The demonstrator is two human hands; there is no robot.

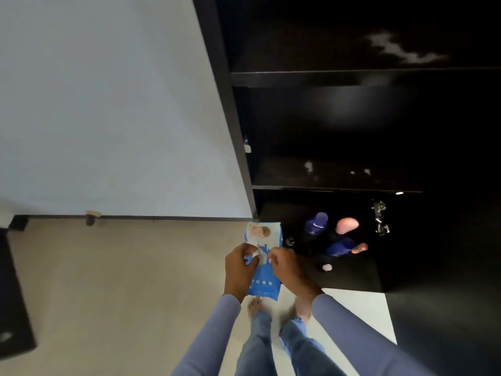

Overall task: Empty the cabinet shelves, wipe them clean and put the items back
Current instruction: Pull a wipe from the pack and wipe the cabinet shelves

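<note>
The left hand [238, 270] gripped the blue wipes pack [264, 270] in front of the cabinet [325, 77]. The right hand [283, 263] pinched what looked like its flap. A hard tug could have torn it or dragged out several wipes.

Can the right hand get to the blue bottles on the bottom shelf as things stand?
Probably yes, but not right away. The blue bottles stand in the open on the bottom shelf, just beyond the right hand. That hand is busy pulling a wipe from the wipes pack.

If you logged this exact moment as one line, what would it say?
stage: fetching wipe | left hand: holding blue plastic wipes pack | right hand: pinching white wipe at pack opening | black cabinet: bottles on lowest shelf
</note>
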